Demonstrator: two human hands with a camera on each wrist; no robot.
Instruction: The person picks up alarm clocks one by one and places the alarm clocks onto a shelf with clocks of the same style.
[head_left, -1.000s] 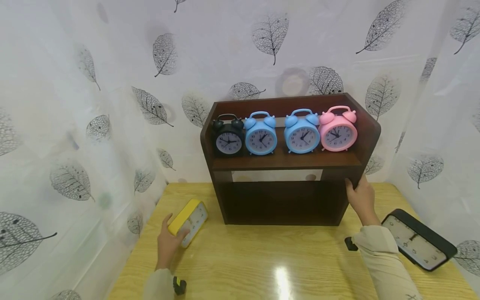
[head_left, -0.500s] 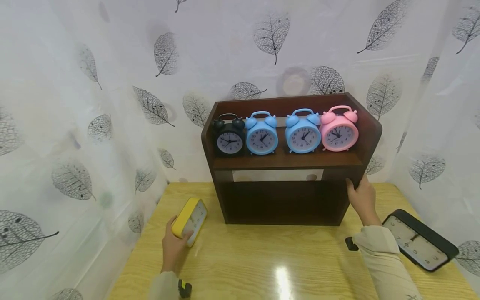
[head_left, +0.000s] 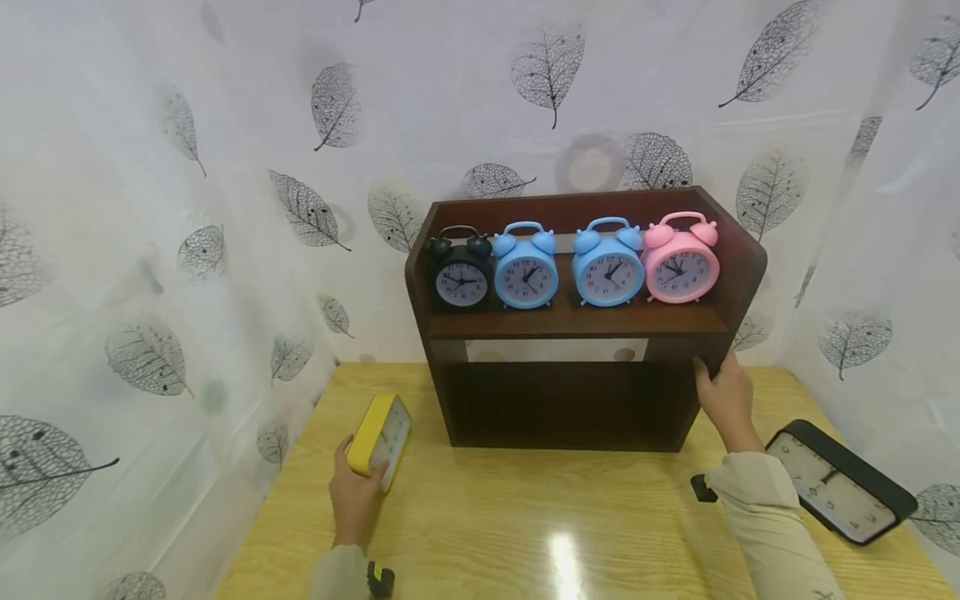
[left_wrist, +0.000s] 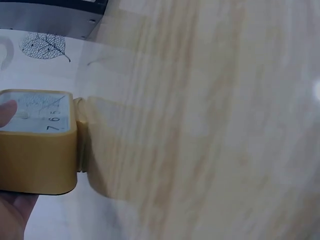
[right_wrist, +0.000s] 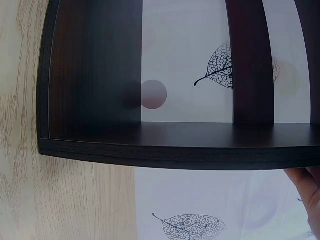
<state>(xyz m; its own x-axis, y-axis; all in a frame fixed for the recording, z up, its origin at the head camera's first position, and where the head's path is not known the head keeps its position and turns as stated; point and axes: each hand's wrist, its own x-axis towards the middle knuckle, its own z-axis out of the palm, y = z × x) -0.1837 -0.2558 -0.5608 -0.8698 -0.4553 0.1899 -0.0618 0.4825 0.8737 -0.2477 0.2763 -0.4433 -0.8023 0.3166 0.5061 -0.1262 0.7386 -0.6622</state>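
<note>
A yellow rectangular desk clock [head_left: 367,429] stands tilted at the left of the table. My left hand [head_left: 356,497] holds its near end, the thumb on the white dial. Up close in the left wrist view, the yellow clock [left_wrist: 37,162] shows the digits 7, 6 and 5. On the far side of the table, a dark brown two-tier shelf [head_left: 573,326] stands upright. Its right side panel is gripped low down by my right hand [head_left: 727,404], thumb at the front edge, other fingers largely hidden. In the right wrist view the hand [right_wrist: 309,192] reaches the shelf's side panel [right_wrist: 175,156].
Along the upper tier stand a black twin-bell alarm clock [head_left: 459,275], a blue one [head_left: 525,271], another blue one [head_left: 608,268] and a pink one [head_left: 680,262]. A black desk clock [head_left: 836,483] lies at the right of the wooden table [head_left: 487,525]. Leaf-patterned curtains [head_left: 450,92] surround the table.
My left hand has shifted slightly to the right, and the yellow desk clock has turned, its dial now seen narrower. The right hand stays at the shelf.
</note>
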